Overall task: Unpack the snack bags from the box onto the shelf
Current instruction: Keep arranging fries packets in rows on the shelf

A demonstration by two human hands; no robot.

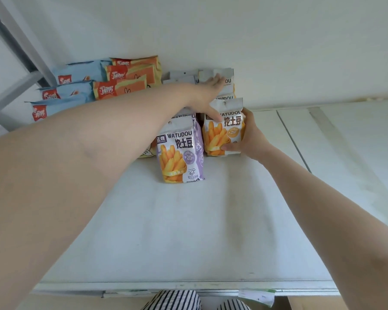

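Striped trousers (pixel 177 300) showed at the bottom edge, under the front lip of the white shelf (pixel 166 231), whose flat top looked smooth and faintly scuffed. Both bare forearms reached over it toward the back wall.

An orange snack bag (pixel 224 128) stood upright on the shelf, its long axis vertical, crimped top seal up and printed front facing the camera. The right hand (pixel 249 137) gripped it from its right side, thumb curled across the lower front and fingers wrapped behind, so the bag sat to the left of the palm. The left hand (pixel 207 95) lay with straight fingers spread flat over the tops of the bags in the row behind (pixel 220 77), its thumb touching the upper front of the held bag; it clutched nothing.

Just left and nearer stood a purple snack bag (pixel 180 153), also upright, glossy and puffed like a pillow. Further left, blue packets (pixel 67 90) and orange packets (pixel 126 79) lay flat in overlapping rows beside a grey metal frame (pixel 16 70).
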